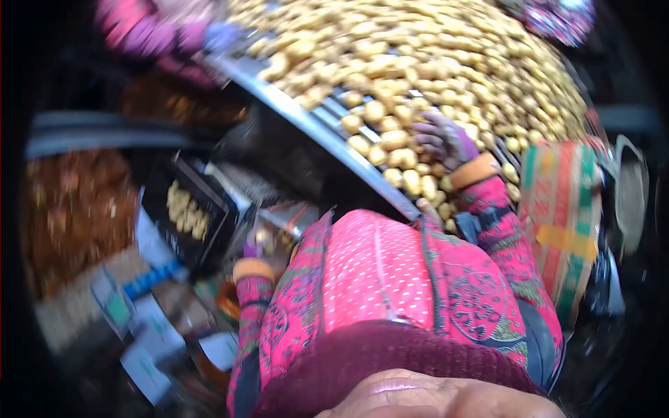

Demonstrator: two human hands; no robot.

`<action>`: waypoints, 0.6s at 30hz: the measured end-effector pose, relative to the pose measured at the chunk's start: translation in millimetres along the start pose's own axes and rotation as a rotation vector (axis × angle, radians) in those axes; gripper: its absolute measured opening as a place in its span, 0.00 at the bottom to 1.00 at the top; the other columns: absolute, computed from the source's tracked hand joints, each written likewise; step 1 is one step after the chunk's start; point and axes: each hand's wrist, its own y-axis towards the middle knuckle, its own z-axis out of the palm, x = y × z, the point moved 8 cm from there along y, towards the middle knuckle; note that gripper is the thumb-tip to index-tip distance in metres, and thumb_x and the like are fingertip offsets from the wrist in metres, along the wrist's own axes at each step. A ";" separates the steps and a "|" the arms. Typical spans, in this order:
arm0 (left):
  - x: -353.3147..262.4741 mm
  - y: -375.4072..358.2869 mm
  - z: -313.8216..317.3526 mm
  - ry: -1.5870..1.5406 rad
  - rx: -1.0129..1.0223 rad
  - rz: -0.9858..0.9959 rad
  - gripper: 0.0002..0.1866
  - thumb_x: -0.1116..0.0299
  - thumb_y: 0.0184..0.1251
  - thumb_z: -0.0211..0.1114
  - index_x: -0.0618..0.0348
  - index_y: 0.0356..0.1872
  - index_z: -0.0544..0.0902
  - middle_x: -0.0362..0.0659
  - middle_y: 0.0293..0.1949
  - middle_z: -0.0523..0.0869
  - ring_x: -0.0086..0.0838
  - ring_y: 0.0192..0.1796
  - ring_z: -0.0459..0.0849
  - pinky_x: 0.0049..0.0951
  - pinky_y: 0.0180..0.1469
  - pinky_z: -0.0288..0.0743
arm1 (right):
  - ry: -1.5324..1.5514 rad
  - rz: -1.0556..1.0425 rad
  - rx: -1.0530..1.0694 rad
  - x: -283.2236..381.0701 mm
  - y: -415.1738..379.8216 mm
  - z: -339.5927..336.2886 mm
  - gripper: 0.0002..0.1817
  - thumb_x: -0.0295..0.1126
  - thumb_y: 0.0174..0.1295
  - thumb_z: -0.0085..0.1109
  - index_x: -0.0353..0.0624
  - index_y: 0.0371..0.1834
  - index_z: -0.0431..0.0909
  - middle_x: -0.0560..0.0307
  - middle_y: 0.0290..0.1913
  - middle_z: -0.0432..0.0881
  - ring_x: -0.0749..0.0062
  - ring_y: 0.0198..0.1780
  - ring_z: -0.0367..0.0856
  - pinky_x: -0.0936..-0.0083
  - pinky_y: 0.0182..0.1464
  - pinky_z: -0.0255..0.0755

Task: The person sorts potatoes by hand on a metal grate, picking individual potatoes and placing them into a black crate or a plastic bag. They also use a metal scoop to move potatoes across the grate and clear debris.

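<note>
The wearer's chin (418, 398) is shown at the bottom edge of the frame, with a maroon knit collar (390, 352) and a pink dotted garment (373, 268) spread above it. The upper centre and upper right are filled by a broad bed of potatoes (425, 83), carried on dark slats (334, 111) and bordered by a metal rim (306, 118) that is slanted down toward the centre. The right hand (444, 141), covered by a purplish glove, is placed over the near part of this bed; its fingers are held apart, and potatoes are seen around it, the larger ones just to its left in the frame. Whether one is grasped cannot be told. The left hand (251, 248), left of centre, is blurred and partly hidden beside a clear plastic bag (282, 226) in which potatoes are seen; its grip cannot be told. More potatoes are held in a black crate (185, 212) farther left. A striped sack (561, 223) is stood at the right, near the right forearm. At the upper left, a co-worker's blue-gloved hand (223, 37) is seen at the rim, and a patterned sleeve (557, 21) is shown at the upper right.
</note>
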 end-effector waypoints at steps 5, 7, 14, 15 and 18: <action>7.2 -18.5 1.8 0.501 0.380 -0.100 0.15 0.61 0.65 0.59 0.50 0.51 0.83 0.53 0.44 0.87 0.47 0.49 0.86 0.44 0.48 0.80 | -0.034 -0.081 0.155 9.6 -14.8 20.7 0.29 0.48 0.71 0.52 0.39 0.66 0.66 0.51 0.53 0.80 0.73 0.46 0.83 0.76 0.49 0.80; 12.0 -23.2 10.3 0.580 0.680 -0.234 0.16 0.56 0.67 0.60 0.50 0.48 0.87 0.45 0.52 0.86 0.36 0.56 0.84 0.38 0.55 0.78 | -0.019 -0.067 0.185 9.2 -13.9 17.8 0.30 0.49 0.70 0.53 0.39 0.67 0.66 0.52 0.53 0.80 0.73 0.45 0.83 0.76 0.49 0.80; 6.9 34.0 -27.3 -0.374 0.115 0.099 0.22 0.61 0.61 0.64 0.61 0.53 0.79 0.54 0.50 0.83 0.39 0.55 0.82 0.37 0.55 0.76 | -0.630 -0.463 0.088 83.0 -2.9 35.7 0.23 0.40 0.68 0.55 0.42 0.63 0.73 0.54 0.54 0.82 0.71 0.49 0.81 0.76 0.49 0.76; 5.7 50.6 -57.8 -0.612 -0.090 0.201 0.23 0.62 0.60 0.65 0.63 0.54 0.78 0.56 0.49 0.82 0.40 0.55 0.82 0.37 0.56 0.76 | -0.871 -0.681 0.038 103.5 4.6 46.5 0.23 0.42 0.67 0.56 0.44 0.63 0.73 0.53 0.55 0.81 0.65 0.51 0.82 0.72 0.51 0.76; -34.8 53.4 -194.1 -0.634 -0.675 0.408 0.26 0.69 0.59 0.67 0.63 0.60 0.75 0.55 0.56 0.78 0.44 0.61 0.77 0.39 0.62 0.70 | -1.412 -1.048 -0.100 141.0 31.2 95.6 0.30 0.51 0.63 0.58 0.52 0.66 0.71 0.46 0.63 0.75 0.50 0.62 0.73 0.60 0.63 0.68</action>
